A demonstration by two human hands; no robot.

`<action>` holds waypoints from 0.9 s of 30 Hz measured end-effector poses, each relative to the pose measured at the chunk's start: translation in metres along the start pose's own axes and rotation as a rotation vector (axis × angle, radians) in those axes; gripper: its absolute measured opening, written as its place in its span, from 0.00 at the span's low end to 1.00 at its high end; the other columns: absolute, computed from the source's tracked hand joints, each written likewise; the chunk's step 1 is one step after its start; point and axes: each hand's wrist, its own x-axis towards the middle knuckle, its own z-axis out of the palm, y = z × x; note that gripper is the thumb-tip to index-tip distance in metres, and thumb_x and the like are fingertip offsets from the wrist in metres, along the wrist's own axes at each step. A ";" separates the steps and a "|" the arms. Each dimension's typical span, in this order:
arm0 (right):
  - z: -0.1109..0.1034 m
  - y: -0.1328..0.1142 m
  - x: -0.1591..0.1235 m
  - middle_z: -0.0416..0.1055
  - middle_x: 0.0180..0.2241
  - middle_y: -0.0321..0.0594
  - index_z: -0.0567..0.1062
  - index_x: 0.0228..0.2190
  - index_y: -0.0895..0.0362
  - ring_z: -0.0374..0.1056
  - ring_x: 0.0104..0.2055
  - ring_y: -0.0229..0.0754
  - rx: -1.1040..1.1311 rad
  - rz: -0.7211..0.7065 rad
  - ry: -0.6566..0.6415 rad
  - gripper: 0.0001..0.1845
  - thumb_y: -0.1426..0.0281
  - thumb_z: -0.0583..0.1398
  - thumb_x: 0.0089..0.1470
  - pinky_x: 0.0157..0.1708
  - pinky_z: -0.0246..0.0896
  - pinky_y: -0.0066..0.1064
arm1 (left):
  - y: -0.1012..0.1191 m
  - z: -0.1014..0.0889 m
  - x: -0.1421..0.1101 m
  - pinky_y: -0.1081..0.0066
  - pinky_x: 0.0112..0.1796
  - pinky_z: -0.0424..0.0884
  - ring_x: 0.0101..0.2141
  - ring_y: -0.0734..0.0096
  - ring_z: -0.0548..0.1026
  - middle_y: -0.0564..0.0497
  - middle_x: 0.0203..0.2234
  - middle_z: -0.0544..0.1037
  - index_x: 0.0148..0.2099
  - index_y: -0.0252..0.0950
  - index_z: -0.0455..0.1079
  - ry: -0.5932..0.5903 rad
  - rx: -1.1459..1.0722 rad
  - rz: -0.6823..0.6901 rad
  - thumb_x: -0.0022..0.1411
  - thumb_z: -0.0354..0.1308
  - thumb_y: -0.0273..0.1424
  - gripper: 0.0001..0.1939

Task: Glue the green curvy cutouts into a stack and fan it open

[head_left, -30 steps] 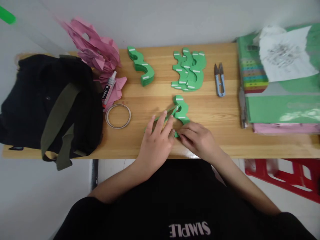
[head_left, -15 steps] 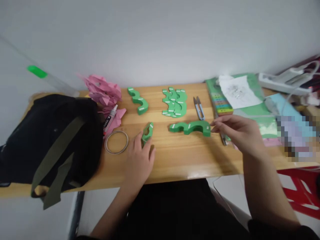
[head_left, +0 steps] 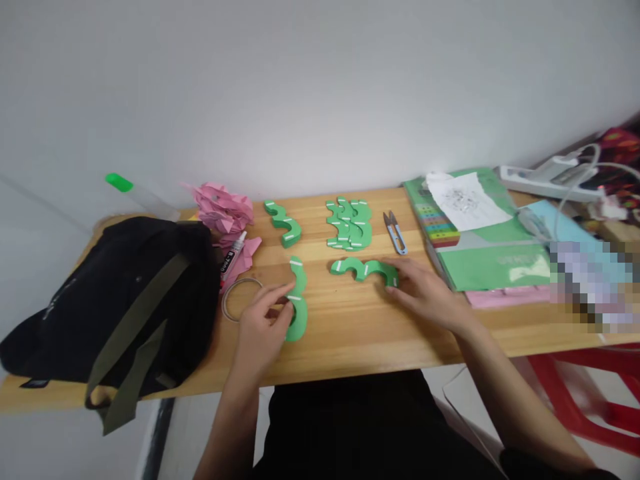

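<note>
My left hand is closed on a green wavy piece with white strips, its thumb and fingers pinching the piece's left edge. To the right, my right hand is closed around the right end of a second green wavy piece, which lies on the wooden table. Part of that end is hidden by the fingers. Behind them lie another green wavy piece at the left and a cluster of several flat green pieces with white strips. Blue-handled thread snips lie right of the cluster.
A roll of tape lies by my left hand, near a glue tube and crumpled pink paper. A black bag fills the left. Green folders, a printed sheet and a power strip occupy the right.
My left hand has shifted to the left edge of its green piece, which now shows its whole wavy face. My right hand has moved left over its piece's end. The view has tilted slightly.
</note>
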 end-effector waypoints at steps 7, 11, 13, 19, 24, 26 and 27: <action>0.020 -0.023 -0.022 0.74 0.46 0.49 0.71 0.47 0.56 0.70 0.48 0.51 -0.058 -0.043 0.038 0.19 0.64 0.61 0.54 0.47 0.67 0.47 | -0.004 0.009 -0.006 0.49 0.50 0.69 0.50 0.54 0.71 0.42 0.49 0.73 0.43 0.36 0.77 0.026 0.325 0.159 0.52 0.50 0.21 0.20; 0.035 -0.028 -0.027 0.75 0.41 0.49 0.72 0.43 0.57 0.71 0.45 0.52 -0.083 -0.024 0.137 0.18 0.61 0.61 0.53 0.43 0.68 0.47 | 0.005 0.027 -0.011 0.47 0.52 0.66 0.51 0.52 0.69 0.40 0.50 0.72 0.43 0.34 0.76 0.120 0.507 0.388 0.58 0.50 0.21 0.15; 0.042 -0.030 -0.028 0.75 0.39 0.48 0.73 0.41 0.57 0.71 0.42 0.52 -0.097 -0.015 0.170 0.16 0.61 0.62 0.53 0.41 0.68 0.45 | 0.015 0.038 -0.014 0.53 0.52 0.67 0.52 0.56 0.68 0.42 0.50 0.72 0.43 0.35 0.74 -0.015 0.486 0.483 0.60 0.51 0.22 0.13; 0.049 -0.036 -0.029 0.72 0.35 0.46 0.74 0.32 0.56 0.70 0.38 0.48 -0.155 -0.039 0.218 0.07 0.66 0.58 0.56 0.38 0.68 0.41 | 0.034 0.074 -0.019 0.55 0.48 0.67 0.48 0.55 0.68 0.45 0.47 0.73 0.48 0.35 0.71 -0.211 0.511 0.437 0.60 0.61 0.32 0.13; 0.053 -0.040 -0.032 0.70 0.40 0.49 0.75 0.28 0.56 0.69 0.41 0.50 -0.186 -0.079 0.214 0.06 0.69 0.59 0.54 0.39 0.68 0.44 | 0.032 0.086 -0.013 0.58 0.43 0.67 0.43 0.58 0.70 0.48 0.40 0.75 0.41 0.36 0.73 -0.255 0.549 0.372 0.61 0.61 0.31 0.06; 0.051 -0.036 -0.029 0.71 0.40 0.49 0.74 0.27 0.56 0.69 0.42 0.50 -0.149 -0.110 0.172 0.06 0.71 0.58 0.54 0.39 0.68 0.43 | 0.031 0.086 -0.011 0.59 0.42 0.66 0.42 0.59 0.70 0.48 0.39 0.75 0.39 0.37 0.73 -0.249 0.534 0.380 0.61 0.61 0.30 0.04; 0.046 -0.031 -0.026 0.71 0.40 0.49 0.73 0.27 0.56 0.70 0.42 0.49 -0.120 -0.118 0.166 0.06 0.71 0.58 0.55 0.39 0.68 0.42 | 0.030 0.086 -0.011 0.59 0.42 0.66 0.42 0.59 0.70 0.49 0.38 0.75 0.39 0.37 0.73 -0.244 0.519 0.383 0.60 0.62 0.30 0.04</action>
